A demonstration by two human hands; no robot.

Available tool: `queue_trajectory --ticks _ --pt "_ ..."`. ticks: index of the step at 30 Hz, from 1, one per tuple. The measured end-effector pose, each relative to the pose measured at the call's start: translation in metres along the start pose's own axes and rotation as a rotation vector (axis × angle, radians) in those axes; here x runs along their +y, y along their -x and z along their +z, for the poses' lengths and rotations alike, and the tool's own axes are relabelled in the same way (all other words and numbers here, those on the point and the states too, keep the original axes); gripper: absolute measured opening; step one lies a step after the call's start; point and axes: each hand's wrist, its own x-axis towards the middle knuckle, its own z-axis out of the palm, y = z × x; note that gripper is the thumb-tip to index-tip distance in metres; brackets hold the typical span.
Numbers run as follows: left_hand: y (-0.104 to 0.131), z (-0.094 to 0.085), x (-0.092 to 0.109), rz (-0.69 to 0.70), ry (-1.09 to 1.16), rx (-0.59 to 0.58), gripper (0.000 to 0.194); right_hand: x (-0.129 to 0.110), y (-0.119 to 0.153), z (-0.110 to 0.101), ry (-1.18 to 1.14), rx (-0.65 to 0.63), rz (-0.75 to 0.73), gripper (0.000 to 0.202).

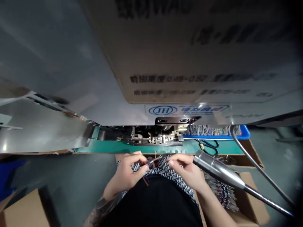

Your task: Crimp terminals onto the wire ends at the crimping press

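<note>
Thin coloured wires (145, 180) are pinched between the thumb and fingers of my left hand (132, 168), their ends pointing right over my lap. My right hand (184, 167) is just to the right of those wire ends, its thumb and index finger close together; whether a wire lies between them is too small to tell. Both hands are in front of the green table edge (113, 147), below the metal crimping mechanism (161, 138) of the machine.
The large grey machine body (71, 63) fills the upper view. A blue tray (245, 132) of wires and dark-handled scissors (210, 145) are at right. A metal lamp (217, 170) hangs beside my right hand. Cardboard boxes (26, 211) stand low on both sides.
</note>
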Motion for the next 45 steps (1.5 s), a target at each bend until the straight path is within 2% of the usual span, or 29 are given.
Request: queue_trajectory --ticks 2,4,10,14,20,24,28,33,45 --pt "-0.009 0.015 0.006 0.065 -0.049 0.063 0.011 -0.011 -0.005 0.017 -0.128 -0.062 0.031 0.02" --pt "-0.014 0.022 0.01 0.137 -0.099 0.129 0.01 -0.021 -0.011 0.025 -0.211 -0.069 0.042 0.022" --pt "-0.015 0.023 0.015 0.245 -0.188 0.188 0.011 -0.038 -0.021 0.029 -0.259 0.005 0.11 0.025" --pt "-0.013 0.026 0.014 0.242 -0.237 0.259 0.014 -0.044 -0.023 0.039 -0.253 0.078 0.121 0.03" --pt "-0.015 0.032 0.016 0.25 -0.265 0.365 0.012 -0.055 -0.03 0.052 -0.384 0.264 0.133 0.028" --pt "-0.021 0.035 0.015 0.225 -0.345 0.406 0.009 -0.053 -0.038 0.053 -0.44 0.224 0.161 0.04" --pt "-0.022 0.038 0.011 0.196 -0.441 0.413 0.01 -0.046 -0.045 0.054 -0.458 0.186 0.169 0.051" --pt "-0.02 0.038 0.01 0.142 -0.409 0.384 0.012 -0.045 -0.049 0.057 -0.442 0.18 0.199 0.055" --pt "-0.019 0.037 0.01 0.138 -0.363 0.382 0.011 -0.052 -0.049 0.055 -0.461 0.158 0.212 0.054"
